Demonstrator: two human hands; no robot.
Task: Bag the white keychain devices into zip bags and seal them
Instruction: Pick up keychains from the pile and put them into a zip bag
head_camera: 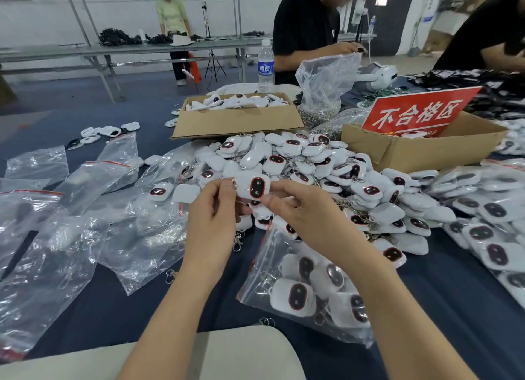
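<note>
**Bagging progress: somewhere mid-run, big heap left**

Holding just one white rounded plastic keychain device (252, 187) with a dark, red-ringed oval face, up above the dark blue bench (454, 308). Pinched at its ring end by the left hand (211, 209), fingers curled, and propped from below by thumb and fingertips of the right hand (306, 212). Nothing else in either grip.

Right below: a clear plastic zip bag (306, 288) lying flat, already carrying a good handful of the same devices. Mouth tucked under the right wrist, so no telling for sure whether zipped. Guessing not, with the held one likely headed in there next.

Done so far, judging by the layout: a stack of filled clear bags (488, 209) along the right edge. Sealed or not, too hard to make out.

Left to do: plenty. Big loose heap of white devices (312, 163) right behind the hands, plus more in the open brown cardboard box (235, 121) further back. Spread of empty clear zip bags with red strips (71, 209) waiting on the left. Second cardboard box (420, 152) with a red sign (417, 112) off to the right, probably rejects, so not counting those.

Calling it the middle of the job, with the current bag not yet topped up or sealed.
</note>
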